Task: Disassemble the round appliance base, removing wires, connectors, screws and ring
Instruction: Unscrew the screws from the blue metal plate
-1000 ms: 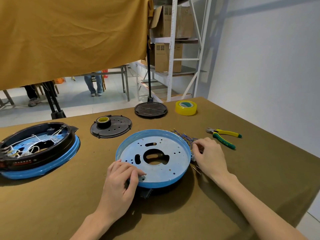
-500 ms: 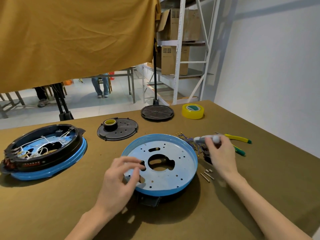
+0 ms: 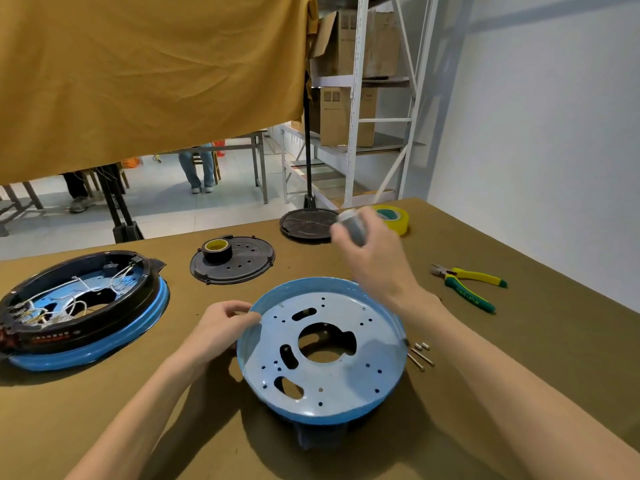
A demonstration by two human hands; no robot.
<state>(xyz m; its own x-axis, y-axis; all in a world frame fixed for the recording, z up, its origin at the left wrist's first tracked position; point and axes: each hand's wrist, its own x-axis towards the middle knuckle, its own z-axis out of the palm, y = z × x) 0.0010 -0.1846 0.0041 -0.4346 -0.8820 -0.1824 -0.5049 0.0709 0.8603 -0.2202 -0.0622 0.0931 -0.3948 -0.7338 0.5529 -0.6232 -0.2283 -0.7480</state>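
A round blue base plate (image 3: 322,362) with many holes lies in front of me on the brown table, a dark part showing under its near edge. My left hand (image 3: 221,329) holds its left rim with curled fingers. My right hand (image 3: 372,258) is raised above the plate's far side and grips a grey cylindrical tool handle (image 3: 351,225), blurred by motion. Several loose screws (image 3: 420,355) lie just right of the plate. A second round base (image 3: 79,306), black ring on blue, with white wires inside, sits at the far left.
Yellow-green pliers (image 3: 467,285) lie at the right. A black perforated disc (image 3: 232,263) carries a small tape roll (image 3: 216,249). Behind are another black disc (image 3: 308,225) and a yellow tape roll (image 3: 393,218). The table's right edge runs along the white wall.
My right hand picked up the grey tool beside the plate and lifted it up and back. My left hand moved from the plate's near face to its left rim.
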